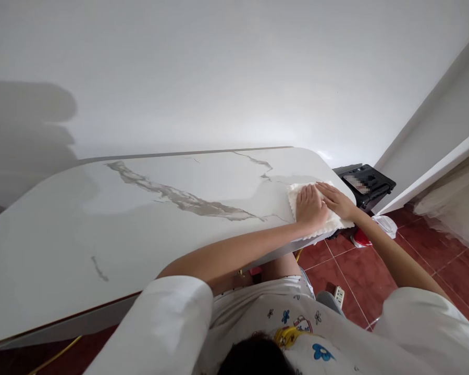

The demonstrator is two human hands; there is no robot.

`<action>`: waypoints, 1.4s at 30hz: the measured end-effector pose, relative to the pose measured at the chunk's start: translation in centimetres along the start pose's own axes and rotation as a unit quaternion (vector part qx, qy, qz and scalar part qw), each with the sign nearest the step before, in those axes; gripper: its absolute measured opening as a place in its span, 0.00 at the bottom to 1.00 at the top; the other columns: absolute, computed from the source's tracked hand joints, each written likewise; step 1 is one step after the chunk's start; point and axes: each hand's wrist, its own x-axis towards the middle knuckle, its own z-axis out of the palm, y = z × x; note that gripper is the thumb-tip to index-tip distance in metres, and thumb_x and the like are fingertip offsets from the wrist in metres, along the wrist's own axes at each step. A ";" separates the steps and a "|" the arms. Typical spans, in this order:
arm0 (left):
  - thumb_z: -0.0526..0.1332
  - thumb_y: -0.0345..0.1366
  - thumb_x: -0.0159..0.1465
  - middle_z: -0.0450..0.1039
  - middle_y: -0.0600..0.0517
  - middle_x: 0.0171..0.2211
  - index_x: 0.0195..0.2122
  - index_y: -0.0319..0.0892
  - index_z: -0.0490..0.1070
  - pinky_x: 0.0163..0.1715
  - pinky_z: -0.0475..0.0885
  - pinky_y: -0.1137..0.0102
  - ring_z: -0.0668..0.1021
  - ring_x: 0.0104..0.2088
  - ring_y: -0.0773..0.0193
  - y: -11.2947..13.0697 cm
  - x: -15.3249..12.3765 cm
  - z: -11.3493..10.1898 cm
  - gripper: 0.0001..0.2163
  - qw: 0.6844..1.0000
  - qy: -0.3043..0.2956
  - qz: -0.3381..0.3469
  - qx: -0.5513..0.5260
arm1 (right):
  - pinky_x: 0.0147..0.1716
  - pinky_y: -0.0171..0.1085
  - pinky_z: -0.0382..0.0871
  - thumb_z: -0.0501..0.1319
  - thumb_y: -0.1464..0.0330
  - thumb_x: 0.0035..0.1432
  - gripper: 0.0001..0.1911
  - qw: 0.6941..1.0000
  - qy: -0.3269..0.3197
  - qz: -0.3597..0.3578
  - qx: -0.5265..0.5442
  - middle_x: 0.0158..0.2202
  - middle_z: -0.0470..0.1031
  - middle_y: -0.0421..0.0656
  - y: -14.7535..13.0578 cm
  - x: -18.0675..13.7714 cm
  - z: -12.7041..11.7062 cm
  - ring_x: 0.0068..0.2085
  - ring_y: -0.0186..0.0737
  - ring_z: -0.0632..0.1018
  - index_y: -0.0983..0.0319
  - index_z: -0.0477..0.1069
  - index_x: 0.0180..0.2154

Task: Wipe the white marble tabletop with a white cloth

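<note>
The left hand (311, 208) partly hides the cloth (335, 221); the left edge crops the tabletop (148, 245).

Two grips: left grip (311, 209) and right grip (339, 202), on one cloth (334, 223). Beneath them, one tabletop (140, 234); to their right, one black case (380, 182).

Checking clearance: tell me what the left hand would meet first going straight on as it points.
Probably the white wall beyond the tabletop; the left hand lies on the cloth, and depth is unclear.
</note>
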 end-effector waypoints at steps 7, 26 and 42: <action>0.44 0.34 0.66 0.51 0.43 0.67 0.65 0.31 0.51 0.67 0.47 0.63 0.53 0.67 0.58 2.2 4.6 1.6 0.26 1.000 0.001 -0.001 -0.022 | 0.65 0.52 0.51 0.43 0.51 0.65 0.31 0.999 0.036 0.019 0.020 0.65 0.59 0.40 5.8 1.1 -1.0 0.66 0.47 0.58 0.54 0.57 0.64; 0.44 0.34 0.68 0.54 0.40 0.66 0.64 0.27 0.53 0.66 0.49 0.64 0.55 0.66 0.55 -5.6 22.0 1.4 0.25 0.995 0.088 -0.045 0.016 | 0.64 0.49 0.54 0.41 0.52 0.63 0.33 0.999 0.031 -0.009 -0.014 0.63 0.62 0.41 13.9 21.2 1.0 0.65 0.47 0.61 0.59 0.61 0.62; 0.44 0.34 0.67 0.53 0.42 0.66 0.65 0.30 0.53 0.65 0.49 0.63 0.54 0.67 0.55 -5.0 20.4 0.6 0.25 0.996 0.050 -0.014 0.077 | 0.67 0.51 0.45 0.36 0.48 0.64 0.38 0.999 -0.018 0.006 -0.029 0.68 0.50 0.43 13.8 19.2 0.9 0.68 0.48 0.50 0.63 0.51 0.66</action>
